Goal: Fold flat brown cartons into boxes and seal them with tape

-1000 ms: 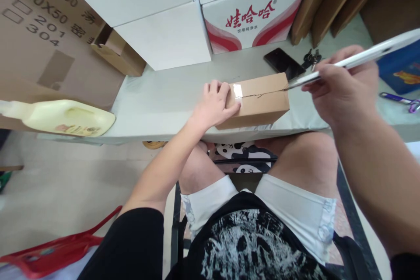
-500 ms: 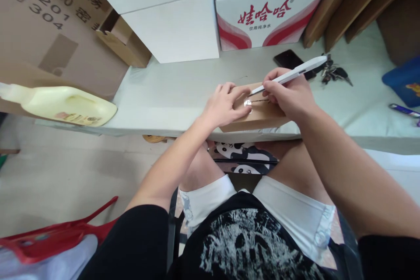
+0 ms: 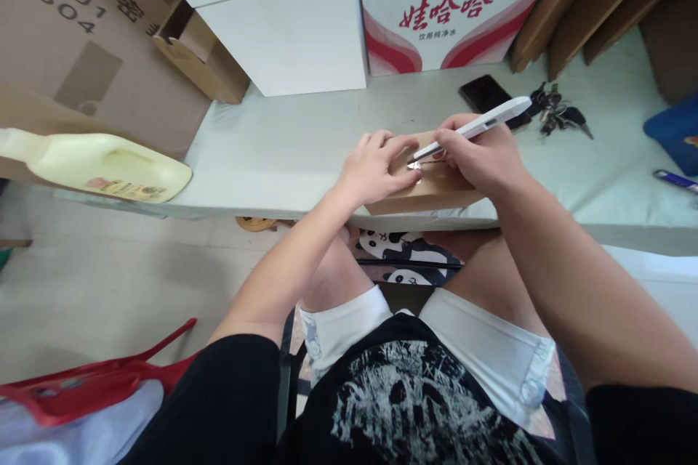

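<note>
A small brown cardboard box [image 3: 436,192] lies near the table's front edge, under both hands. My left hand [image 3: 374,168] rests on its left part with the fingers spread, thumb and forefinger either side of a small shiny silvery piece [image 3: 415,166]. My right hand [image 3: 483,156] is closed around a slim white pen-shaped tool [image 3: 499,113], held slanting. The tool's dark tip points down-left at the shiny piece; whether it touches cannot be made out. A thin dark strand runs across the box top towards my right fingers.
Behind the hands lie a black phone [image 3: 485,93] and a bunch of keys [image 3: 556,112]. White cartons [image 3: 289,40] stand at the back. A pale yellow bottle [image 3: 114,163] lies on the left, and a blue container [image 3: 673,132] stands far right. A red chair [image 3: 65,399] is lower left.
The tool has tipped a little lower in my right hand, and its tip has shifted slightly down-left towards the shiny piece. My left hand stays on the box. The view has shifted slightly.
</note>
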{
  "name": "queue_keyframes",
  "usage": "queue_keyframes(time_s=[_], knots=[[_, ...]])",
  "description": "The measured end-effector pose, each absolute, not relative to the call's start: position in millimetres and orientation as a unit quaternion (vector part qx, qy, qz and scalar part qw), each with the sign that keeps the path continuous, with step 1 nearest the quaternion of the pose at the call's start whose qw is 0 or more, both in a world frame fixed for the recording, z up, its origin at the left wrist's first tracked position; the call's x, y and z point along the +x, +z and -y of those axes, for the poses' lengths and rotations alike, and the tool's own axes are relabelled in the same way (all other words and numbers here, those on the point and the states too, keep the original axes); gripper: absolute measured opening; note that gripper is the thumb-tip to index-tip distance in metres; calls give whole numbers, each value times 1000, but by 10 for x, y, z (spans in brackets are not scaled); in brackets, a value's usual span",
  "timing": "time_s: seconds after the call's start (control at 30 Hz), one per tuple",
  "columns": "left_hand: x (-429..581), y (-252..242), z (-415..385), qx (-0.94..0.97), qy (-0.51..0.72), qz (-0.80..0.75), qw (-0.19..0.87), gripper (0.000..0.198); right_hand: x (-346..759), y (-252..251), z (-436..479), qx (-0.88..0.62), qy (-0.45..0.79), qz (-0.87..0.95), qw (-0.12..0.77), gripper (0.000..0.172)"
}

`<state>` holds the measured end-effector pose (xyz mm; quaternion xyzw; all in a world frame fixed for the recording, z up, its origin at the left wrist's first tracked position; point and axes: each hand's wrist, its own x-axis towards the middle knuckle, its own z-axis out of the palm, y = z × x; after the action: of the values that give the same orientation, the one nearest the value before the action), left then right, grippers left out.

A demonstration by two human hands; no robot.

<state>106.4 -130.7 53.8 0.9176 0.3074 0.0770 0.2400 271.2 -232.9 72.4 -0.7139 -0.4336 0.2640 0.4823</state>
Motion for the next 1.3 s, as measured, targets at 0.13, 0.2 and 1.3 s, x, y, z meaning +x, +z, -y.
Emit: queue_keyframes(time_s=[0.13,0.2,1.3], knots=[[1066,535,1307,917,70,-311,238,50,2711,719,2327,-717,258,431,483,18],[1067,542,1309,917,65,-314,237,51,2708,722,2327,-717,257,434,482,19],[1065,522,1298,919,68,-310,232,51,2729,725,2277,-754,235,456,410,15]])
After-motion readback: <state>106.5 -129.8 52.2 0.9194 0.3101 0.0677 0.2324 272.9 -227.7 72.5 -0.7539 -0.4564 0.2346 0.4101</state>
